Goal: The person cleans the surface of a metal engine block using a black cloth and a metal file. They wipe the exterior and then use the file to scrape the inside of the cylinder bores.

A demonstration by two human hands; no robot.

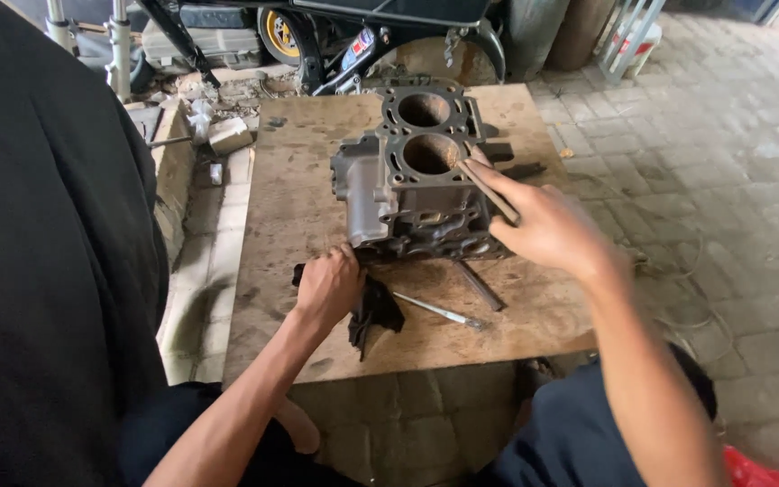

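Left hand [328, 287] closed on black rag [373, 308]; flat scraper [489, 191] gripped by right hand [547, 230] at engine block [416, 176], on wood surface [295, 185].

Under my hands the engine block [412, 180] is dark grey, its side cover paler silver. It sits on a tan, stained board [299, 189]; beside it, a black rag [371, 311].
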